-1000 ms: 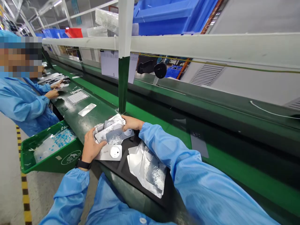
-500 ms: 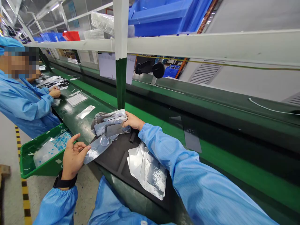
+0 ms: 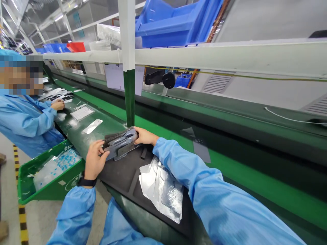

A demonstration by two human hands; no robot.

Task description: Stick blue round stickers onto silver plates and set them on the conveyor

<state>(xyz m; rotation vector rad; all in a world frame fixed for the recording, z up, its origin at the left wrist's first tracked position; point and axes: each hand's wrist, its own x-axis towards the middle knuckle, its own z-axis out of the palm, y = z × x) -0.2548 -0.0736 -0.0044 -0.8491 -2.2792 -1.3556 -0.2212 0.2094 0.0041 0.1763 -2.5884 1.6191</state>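
While the right hand (image 3: 146,136) still gripped the stack of plates (image 3: 122,143), the left hand (image 3: 95,160), earlier drawn aside, had returned, grasping the stack's left end.

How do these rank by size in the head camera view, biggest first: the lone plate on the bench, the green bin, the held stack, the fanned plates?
1. Green bin
2. Fanned plates
3. Held stack
4. Lone plate

The lone plate lies farther off, so it may look smaller than it is.
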